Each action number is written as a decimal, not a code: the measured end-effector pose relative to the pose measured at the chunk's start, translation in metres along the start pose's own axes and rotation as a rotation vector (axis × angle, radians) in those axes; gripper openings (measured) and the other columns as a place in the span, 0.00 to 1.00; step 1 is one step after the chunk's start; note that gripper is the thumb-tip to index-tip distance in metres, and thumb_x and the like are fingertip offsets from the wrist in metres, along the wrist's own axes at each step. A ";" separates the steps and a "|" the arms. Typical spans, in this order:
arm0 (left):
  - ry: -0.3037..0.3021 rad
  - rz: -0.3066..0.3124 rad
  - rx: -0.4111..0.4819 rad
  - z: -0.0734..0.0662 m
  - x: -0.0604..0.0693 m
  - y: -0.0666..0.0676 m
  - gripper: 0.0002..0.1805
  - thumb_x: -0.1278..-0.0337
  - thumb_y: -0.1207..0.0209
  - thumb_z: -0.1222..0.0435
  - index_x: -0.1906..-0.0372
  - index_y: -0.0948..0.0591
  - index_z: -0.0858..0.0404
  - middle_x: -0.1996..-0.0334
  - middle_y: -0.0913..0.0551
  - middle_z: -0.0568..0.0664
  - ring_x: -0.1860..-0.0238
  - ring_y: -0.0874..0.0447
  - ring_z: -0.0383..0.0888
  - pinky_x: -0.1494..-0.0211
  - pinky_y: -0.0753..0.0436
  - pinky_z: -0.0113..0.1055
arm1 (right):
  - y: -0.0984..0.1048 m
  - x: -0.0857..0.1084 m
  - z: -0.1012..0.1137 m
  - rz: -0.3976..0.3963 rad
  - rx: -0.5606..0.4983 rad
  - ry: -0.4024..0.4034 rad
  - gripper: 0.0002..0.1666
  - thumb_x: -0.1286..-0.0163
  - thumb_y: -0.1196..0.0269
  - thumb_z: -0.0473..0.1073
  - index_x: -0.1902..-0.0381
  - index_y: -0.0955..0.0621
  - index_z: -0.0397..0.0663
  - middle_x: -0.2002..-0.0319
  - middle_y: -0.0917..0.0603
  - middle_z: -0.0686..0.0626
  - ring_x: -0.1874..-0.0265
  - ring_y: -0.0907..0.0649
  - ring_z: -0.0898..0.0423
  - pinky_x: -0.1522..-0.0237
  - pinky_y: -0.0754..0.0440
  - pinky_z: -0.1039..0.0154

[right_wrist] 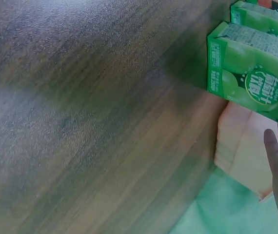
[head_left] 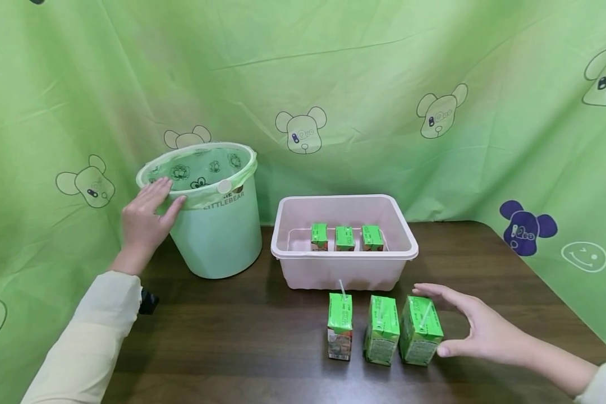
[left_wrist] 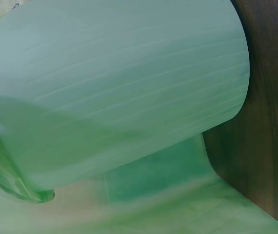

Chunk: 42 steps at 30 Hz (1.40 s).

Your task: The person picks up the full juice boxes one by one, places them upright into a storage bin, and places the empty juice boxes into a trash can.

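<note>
On the near left part of the rim of a mint-green trash bin (head_left: 217, 241), lined with a printed bag (head_left: 207, 168), my left hand (head_left: 146, 216) rests with fingers and thumb extended. Three green juice boxes stand in a row on the table: a left one (head_left: 340, 325) with its straw (head_left: 342, 288) sticking up, a middle one (head_left: 382, 331) and a right one (head_left: 421, 331) with straws lying on top. Around the right box my right hand (head_left: 485, 331) is spread, thumb by its near corner and fingers by its far edge. In the right wrist view that box (right_wrist: 251, 73) is beside the fingertips (right_wrist: 271, 141).
Behind the row stands a pale pink plastic basin (head_left: 343, 272) with three more green juice boxes (head_left: 345, 238) inside. The dark wooden table (head_left: 242, 336) ends at a green printed cloth (head_left: 363, 67) that hangs at the back and sides.
</note>
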<state>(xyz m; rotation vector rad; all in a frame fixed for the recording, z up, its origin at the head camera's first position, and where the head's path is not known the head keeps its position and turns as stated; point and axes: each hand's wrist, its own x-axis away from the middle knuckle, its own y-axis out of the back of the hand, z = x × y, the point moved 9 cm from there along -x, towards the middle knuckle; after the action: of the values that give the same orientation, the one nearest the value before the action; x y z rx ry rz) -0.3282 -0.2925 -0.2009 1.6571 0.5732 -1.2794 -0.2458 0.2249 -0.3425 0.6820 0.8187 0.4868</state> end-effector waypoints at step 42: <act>0.034 -0.009 0.011 0.007 0.001 -0.003 0.22 0.45 0.34 0.60 0.47 0.18 0.67 0.47 0.20 0.62 0.46 0.20 0.57 0.34 0.30 0.42 | 0.033 -0.020 0.011 -0.072 0.181 -0.108 0.49 0.57 0.20 0.37 0.35 0.28 0.51 0.52 0.17 0.59 0.55 0.19 0.64 0.52 0.27 0.79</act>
<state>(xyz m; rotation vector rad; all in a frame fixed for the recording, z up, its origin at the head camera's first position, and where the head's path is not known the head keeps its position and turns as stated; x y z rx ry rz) -0.3334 -0.2973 -0.2028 1.6906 0.5955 -1.2647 -0.2539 0.2307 -0.3038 0.8358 0.7889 0.3099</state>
